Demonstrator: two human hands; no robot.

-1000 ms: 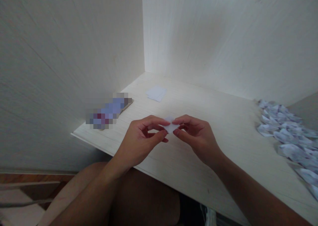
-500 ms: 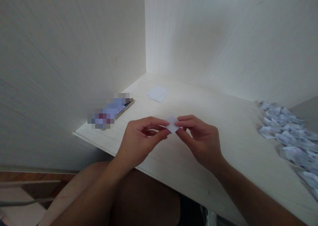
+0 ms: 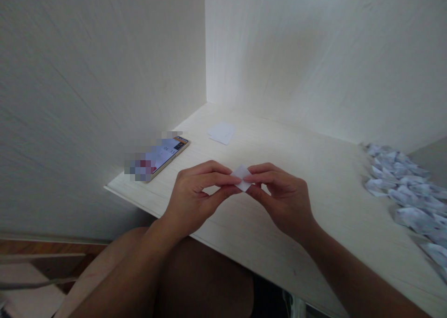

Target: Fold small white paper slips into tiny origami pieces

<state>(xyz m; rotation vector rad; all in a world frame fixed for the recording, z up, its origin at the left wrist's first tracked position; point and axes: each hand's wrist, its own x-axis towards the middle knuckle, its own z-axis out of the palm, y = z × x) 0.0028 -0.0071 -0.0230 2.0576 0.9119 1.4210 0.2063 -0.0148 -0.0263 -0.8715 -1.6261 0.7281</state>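
A small white paper square (image 3: 241,172), turned corner-up like a diamond, is held between both hands above the desk. My left hand (image 3: 200,192) pinches its left side between thumb and fingers. On the opposite side, my right hand (image 3: 281,192) grips it the same way, and the fingertips of both hands nearly meet across it. The fingers cover the paper's side corners, so any folds there are hidden. Beyond the hands lies a small stack of white paper squares (image 3: 222,132).
A phone (image 3: 166,156) with its screen lit lies at the left, beside the wall. Many crumpled-looking folded white papers (image 3: 401,176) are heaped along the right of the white desk (image 3: 314,155). Pale walls rise at the left and back. My legs are under the desk's front edge.
The fingers of my left hand have shifted further onto the paper, and my right fingertips have come inward too. The paper sits slightly lower in view. The stack and heap stay put.
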